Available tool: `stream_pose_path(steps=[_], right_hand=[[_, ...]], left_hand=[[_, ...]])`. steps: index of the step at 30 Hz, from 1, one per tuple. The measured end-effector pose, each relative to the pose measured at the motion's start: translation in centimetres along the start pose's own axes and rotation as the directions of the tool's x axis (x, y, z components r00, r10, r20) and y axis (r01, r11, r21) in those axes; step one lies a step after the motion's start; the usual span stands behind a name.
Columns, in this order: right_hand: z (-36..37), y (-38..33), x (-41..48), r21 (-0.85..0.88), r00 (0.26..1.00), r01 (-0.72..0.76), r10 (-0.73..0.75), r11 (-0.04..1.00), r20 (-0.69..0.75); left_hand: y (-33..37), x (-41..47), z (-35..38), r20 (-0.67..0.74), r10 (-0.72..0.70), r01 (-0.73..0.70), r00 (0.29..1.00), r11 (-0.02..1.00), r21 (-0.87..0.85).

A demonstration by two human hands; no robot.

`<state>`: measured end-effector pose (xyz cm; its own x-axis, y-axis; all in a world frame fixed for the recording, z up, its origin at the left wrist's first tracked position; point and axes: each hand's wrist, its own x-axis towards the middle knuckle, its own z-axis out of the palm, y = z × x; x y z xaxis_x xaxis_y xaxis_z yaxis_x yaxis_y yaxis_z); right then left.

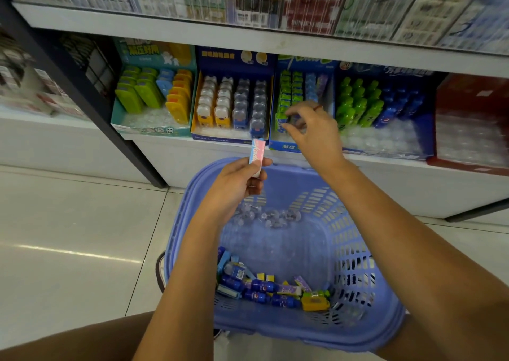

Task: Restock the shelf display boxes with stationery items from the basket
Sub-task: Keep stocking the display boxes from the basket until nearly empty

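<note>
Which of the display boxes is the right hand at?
The third box from the left, holding green packs; the right hand hovers over its front. The bear box and bottle box flank it.

Left forearm (176,291): bare from the frame edge at 7 o'clock to the wrist. Left hand (237,184): bare. Right forearm (399,236): bare from the 4 o'clock edge to the wrist. Right hand (314,132): bare apart from one thin reddish band (318,108) round a finger at the hand's 12 o'clock side; ring or thread, not determinable.
</note>
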<state>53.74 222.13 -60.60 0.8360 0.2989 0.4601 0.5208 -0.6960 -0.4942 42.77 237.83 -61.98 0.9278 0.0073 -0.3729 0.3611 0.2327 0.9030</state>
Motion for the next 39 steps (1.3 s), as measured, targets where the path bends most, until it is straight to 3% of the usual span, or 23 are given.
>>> stream_pose_path(steps=[5, 9, 11, 13, 14, 17, 19, 21, 24, 27, 31, 39], right_hand=[[-0.8, 0.1, 0.8, -0.227, 0.986, 0.136, -0.109, 0.964, 0.127], [-2.0, -0.7, 1.5, -0.241, 0.972, 0.085, -0.028, 0.967, 0.232], [-2.8, -1.7, 0.7, -0.064, 0.963, -0.176, 0.185, 0.982, 0.198], [-3.6, -2.8, -0.4, 0.269, 0.834, -0.526, 0.426, 0.807, 0.352], [-3.9, -3.1, -1.0, 0.368, 0.774, -0.619, 0.457, 0.694, 0.439], [-4.7, -3.1, -1.9, 0.524, 0.76, -0.649, 0.444, 0.552, 0.474], [-5.6, -2.2, -1.3, 0.545, 0.812, -0.582, 0.463, 0.603, 0.355], [-6.4, -0.7, -0.2, 0.416, 0.866, -0.495, 0.474, 0.763, 0.161], [-6.7, 1.4, 1.7, 0.218, 0.908, -0.408, 0.418, 0.887, 0.0], [-5.6, 2.3, 2.8, 0.102, 0.954, -0.296, 0.289, 0.95, 0.079], [-4.5, 3.3, 3.7, -0.006, 0.949, -0.262, 0.259, 0.965, 0.179], [-3.8, 4.1, 4.9, -0.02, 0.934, -0.306, 0.304, 0.952, 0.186]], left_hand=[[0.1, 0.0, 0.1, 0.02, 0.008, -0.009, 1.0, 1.0, 0.012], [0.4, -0.1, 1.5, -0.013, 0.117, -0.115, 0.993, 0.987, 0.115], [0.6, 0.1, 2.5, -0.103, 0.284, -0.241, 0.953, 0.922, 0.304], [0.7, 0.4, 3.6, -0.13, 0.44, -0.327, 0.889, 0.806, 0.493], [0.8, 0.6, 4.2, -0.119, 0.501, -0.357, 0.857, 0.744, 0.565], [0.8, 0.9, 5.7, -0.061, 0.624, -0.431, 0.779, 0.603, 0.672], [0.8, 1.5, 6.3, -0.016, 0.608, -0.42, 0.794, 0.568, 0.708], [0.5, 2.2, 6.5, 0.076, 0.526, -0.38, 0.847, 0.5, 0.778], [-0.3, 2.8, 6.6, 0.225, 0.394, -0.346, 0.891, 0.27, 0.898], [-0.8, 3.1, 6.3, 0.27, 0.363, -0.333, 0.892, 0.124, 0.935], [-0.6, 3.3, 5.8, 0.288, 0.374, -0.355, 0.881, 0.122, 0.927], [-1.1, 3.6, 5.6, 0.307, 0.378, -0.371, 0.873, 0.107, 0.923]])
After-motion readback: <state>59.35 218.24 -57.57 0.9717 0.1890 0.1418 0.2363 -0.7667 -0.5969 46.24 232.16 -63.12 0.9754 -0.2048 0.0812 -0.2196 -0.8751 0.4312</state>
